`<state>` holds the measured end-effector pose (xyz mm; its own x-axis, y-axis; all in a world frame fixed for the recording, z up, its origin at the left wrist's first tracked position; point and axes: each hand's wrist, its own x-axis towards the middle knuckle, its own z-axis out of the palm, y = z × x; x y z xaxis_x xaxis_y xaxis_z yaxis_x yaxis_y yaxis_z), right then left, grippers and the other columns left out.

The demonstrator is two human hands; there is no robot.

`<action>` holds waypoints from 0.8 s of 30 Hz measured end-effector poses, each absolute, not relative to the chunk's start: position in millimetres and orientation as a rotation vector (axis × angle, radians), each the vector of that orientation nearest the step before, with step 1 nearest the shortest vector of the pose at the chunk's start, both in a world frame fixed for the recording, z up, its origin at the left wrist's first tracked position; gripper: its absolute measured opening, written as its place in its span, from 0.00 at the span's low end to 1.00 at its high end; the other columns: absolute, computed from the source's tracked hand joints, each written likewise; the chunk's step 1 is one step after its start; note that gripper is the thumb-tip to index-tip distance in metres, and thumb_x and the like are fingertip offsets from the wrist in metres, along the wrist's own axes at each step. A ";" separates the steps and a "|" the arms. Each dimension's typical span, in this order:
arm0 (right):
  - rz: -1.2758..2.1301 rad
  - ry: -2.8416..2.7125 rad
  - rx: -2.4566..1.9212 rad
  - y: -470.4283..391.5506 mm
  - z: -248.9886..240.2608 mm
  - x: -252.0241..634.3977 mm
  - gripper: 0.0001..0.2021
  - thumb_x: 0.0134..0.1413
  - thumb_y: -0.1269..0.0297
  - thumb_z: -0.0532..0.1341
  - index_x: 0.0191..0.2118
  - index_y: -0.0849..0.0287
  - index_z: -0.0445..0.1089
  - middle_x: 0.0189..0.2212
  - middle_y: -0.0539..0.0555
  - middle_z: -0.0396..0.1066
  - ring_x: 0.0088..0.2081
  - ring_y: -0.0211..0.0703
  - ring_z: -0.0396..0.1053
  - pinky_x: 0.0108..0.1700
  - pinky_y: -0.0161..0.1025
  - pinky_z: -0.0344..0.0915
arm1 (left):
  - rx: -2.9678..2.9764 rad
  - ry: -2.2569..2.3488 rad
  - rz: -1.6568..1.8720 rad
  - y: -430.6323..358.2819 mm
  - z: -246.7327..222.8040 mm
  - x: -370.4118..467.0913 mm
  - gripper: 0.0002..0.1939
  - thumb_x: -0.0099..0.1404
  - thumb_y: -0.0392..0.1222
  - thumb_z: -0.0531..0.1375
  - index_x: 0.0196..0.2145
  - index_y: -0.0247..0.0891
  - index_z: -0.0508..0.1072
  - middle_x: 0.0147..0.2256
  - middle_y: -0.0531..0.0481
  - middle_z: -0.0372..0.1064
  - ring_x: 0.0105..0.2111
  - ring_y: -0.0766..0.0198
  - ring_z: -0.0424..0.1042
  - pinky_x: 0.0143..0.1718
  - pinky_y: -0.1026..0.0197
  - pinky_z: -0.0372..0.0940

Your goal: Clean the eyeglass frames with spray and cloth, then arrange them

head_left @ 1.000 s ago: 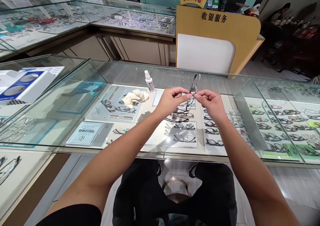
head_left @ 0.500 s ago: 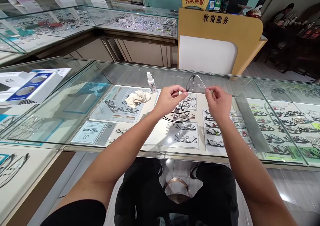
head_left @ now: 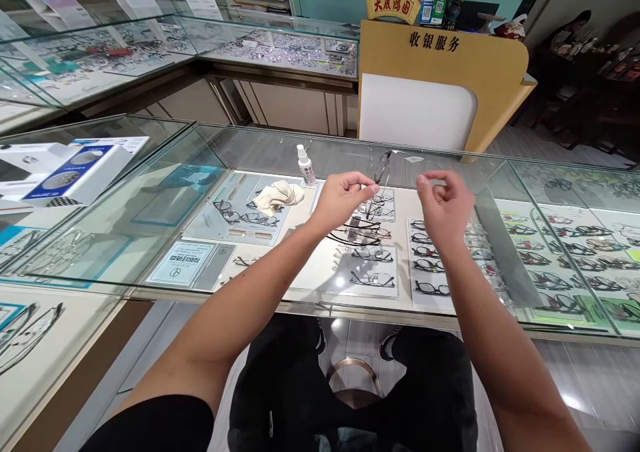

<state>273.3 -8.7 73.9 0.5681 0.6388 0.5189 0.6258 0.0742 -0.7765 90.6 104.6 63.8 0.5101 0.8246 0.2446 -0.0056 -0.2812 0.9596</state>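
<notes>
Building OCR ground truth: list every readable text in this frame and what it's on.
"收银服务": front of the yellow counter.
"大展鸿图": gold plaque atop it.
QR code card: text too small.
Spray bottle label: blurred.
Card inside the glass case: upside down, unreadable.
Blue box: no legible text.

glasses [head_left: 382, 170]: thin dark metal frame, held up above the glass worktop [head_left: 260, 147], tilted nearly edge-on
grip: pinched at one end by the left hand [head_left: 345, 199]
tag: small clear tag [head_left: 414, 160] on a thread, trailing off to the right
</notes>
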 end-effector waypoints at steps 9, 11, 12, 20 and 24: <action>0.573 -1.062 -1.441 -4.7 72.0 267.4 0.23 0.55 0.38 0.71 0.38 0.56 0.78 0.15 0.41 0.48 0.20 0.33 0.39 0.24 0.38 0.39 | 1.678 0.634 0.898 90.3 61.3 96.8 0.16 0.61 0.56 0.72 0.34 0.40 0.81 0.19 0.62 0.43 0.22 0.69 0.44 0.28 0.61 0.47; 0.588 -1.058 -1.437 -4.8 72.8 267.5 0.23 0.53 0.39 0.72 0.38 0.56 0.78 0.15 0.41 0.48 0.20 0.32 0.39 0.24 0.38 0.39 | 1.679 0.633 0.899 89.8 60.3 97.7 0.16 0.62 0.56 0.72 0.34 0.40 0.82 0.19 0.62 0.44 0.22 0.69 0.44 0.28 0.61 0.47; 0.594 -1.056 -1.437 -4.7 72.8 267.5 0.22 0.53 0.40 0.72 0.38 0.56 0.77 0.15 0.41 0.48 0.20 0.32 0.39 0.24 0.38 0.39 | 1.676 0.634 0.902 89.6 59.8 98.2 0.16 0.61 0.56 0.72 0.34 0.40 0.82 0.18 0.62 0.44 0.22 0.69 0.44 0.28 0.61 0.46; 0.550 -0.914 -1.452 6.6 61.6 283.6 0.15 0.54 0.48 0.70 0.35 0.55 0.73 0.16 0.41 0.50 0.19 0.33 0.40 0.23 0.38 0.37 | 1.470 0.670 1.086 99.0 62.1 96.5 0.17 0.59 0.57 0.74 0.34 0.40 0.81 0.20 0.61 0.45 0.22 0.70 0.44 0.25 0.61 0.45; 0.580 -0.770 -1.444 10.9 59.6 290.9 0.09 0.51 0.56 0.68 0.33 0.56 0.74 0.17 0.41 0.50 0.20 0.33 0.40 0.23 0.38 0.38 | 1.304 0.673 1.147 112.2 64.5 92.2 0.18 0.55 0.56 0.76 0.33 0.41 0.80 0.20 0.62 0.42 0.21 0.71 0.42 0.23 0.61 0.43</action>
